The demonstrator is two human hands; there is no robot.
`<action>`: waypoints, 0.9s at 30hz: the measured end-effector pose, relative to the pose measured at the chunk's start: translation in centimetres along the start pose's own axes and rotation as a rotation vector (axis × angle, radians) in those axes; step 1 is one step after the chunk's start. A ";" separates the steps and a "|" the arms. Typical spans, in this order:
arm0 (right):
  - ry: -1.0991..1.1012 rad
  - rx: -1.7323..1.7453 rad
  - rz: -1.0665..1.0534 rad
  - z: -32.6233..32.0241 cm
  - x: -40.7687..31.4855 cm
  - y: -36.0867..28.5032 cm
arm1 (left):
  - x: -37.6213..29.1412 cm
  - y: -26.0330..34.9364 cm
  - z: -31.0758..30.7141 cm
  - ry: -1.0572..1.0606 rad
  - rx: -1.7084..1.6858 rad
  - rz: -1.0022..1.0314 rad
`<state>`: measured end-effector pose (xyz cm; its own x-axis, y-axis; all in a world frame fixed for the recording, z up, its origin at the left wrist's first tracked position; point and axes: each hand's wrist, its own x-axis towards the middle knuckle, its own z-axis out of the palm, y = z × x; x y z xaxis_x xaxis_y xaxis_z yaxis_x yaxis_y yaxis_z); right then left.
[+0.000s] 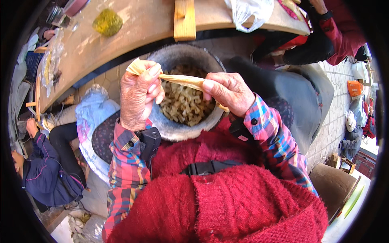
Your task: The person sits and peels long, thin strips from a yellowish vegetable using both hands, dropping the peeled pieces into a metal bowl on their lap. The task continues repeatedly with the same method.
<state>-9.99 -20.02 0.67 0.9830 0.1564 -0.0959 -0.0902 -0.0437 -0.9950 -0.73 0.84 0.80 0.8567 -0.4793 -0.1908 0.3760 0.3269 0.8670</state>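
Held between both hands is a long, pale yellow, fibrous strip point(182, 80), stretched roughly level. My left hand point(138, 91) pinches it near one end, where a flat piece sticks up past the fingers. My right hand point(229, 92) grips the other end between thumb and fingers, and a short tip shows below that hand. Under the strip stands a round, grey-white bucket point(170, 130) with a dark-stained rim. Inside it lie many short, pale yellow-brown cut pieces point(188, 104), partly hidden by the hands.
Ahead, a curved-looking wooden table point(146, 21) carries a wooden block point(184, 21), a yellow-green lump point(107, 22) and a white plastic bag point(250, 13). One person point(51, 170) sits at left, another point(340, 33) at upper right. Grey plastic sheeting point(299, 100) lies right of the bucket.
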 end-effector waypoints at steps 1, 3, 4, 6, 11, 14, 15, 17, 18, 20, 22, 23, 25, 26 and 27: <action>0.029 -0.075 -0.057 -0.4 0.5 -0.4 | 0.8 0.5 0.4 -0.007 0.012 0.007; 0.172 -0.350 -0.195 -1.8 2.0 -1.3 | 2.8 1.6 1.5 -0.020 0.074 0.077; 0.221 -0.406 -0.241 -2.6 2.7 -1.7 | 4.0 2.2 1.9 -0.082 0.110 0.131; 0.325 -0.567 -0.290 -4.4 4.2 -2.5 | 6.7 3.2 2.9 -0.123 0.167 0.189; 0.639 -0.837 -0.461 -7.0 9.7 -2.6 | 12.8 4.1 3.5 -0.148 0.245 0.363; 0.695 -0.990 -0.282 -6.8 12.2 -1.0 | 15.4 2.8 2.8 -0.013 0.505 0.459; 0.685 -1.034 -0.149 -6.5 12.4 -0.4 | 15.9 2.0 2.6 0.105 0.700 0.403; 0.652 -1.059 -0.143 -5.5 11.4 0.9 | 15.7 1.1 1.8 0.180 0.965 0.481; 0.678 -1.025 -0.232 -5.2 10.3 1.2 | 15.1 1.2 1.2 0.201 1.026 0.543; 0.701 -0.936 -0.203 -4.6 8.0 1.4 | 13.1 1.8 0.1 0.192 0.886 0.390; 0.604 -0.712 -0.228 -3.5 5.6 1.0 | 10.0 2.3 -0.8 0.097 0.800 0.220; 0.554 -0.641 -0.240 -2.5 4.7 0.7 | 8.2 2.2 -1.2 0.000 0.782 0.194; 0.474 -0.539 -0.429 -0.1 3.4 0.4 | 5.0 1.7 -1.7 -0.119 0.789 0.036; 0.422 -0.536 -0.529 1.1 2.9 0.4 | 3.7 0.8 -1.8 -0.078 0.791 -0.080; 0.373 -0.530 -0.625 2.6 2.5 0.5 | 2.5 -0.1 -1.7 -0.078 0.767 -0.157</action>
<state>-8.00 -17.12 -0.10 0.8243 -0.0224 0.5657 0.4729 -0.5221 -0.7098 1.97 1.00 -0.56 0.7757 -0.5381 -0.3296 0.1176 -0.3898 0.9133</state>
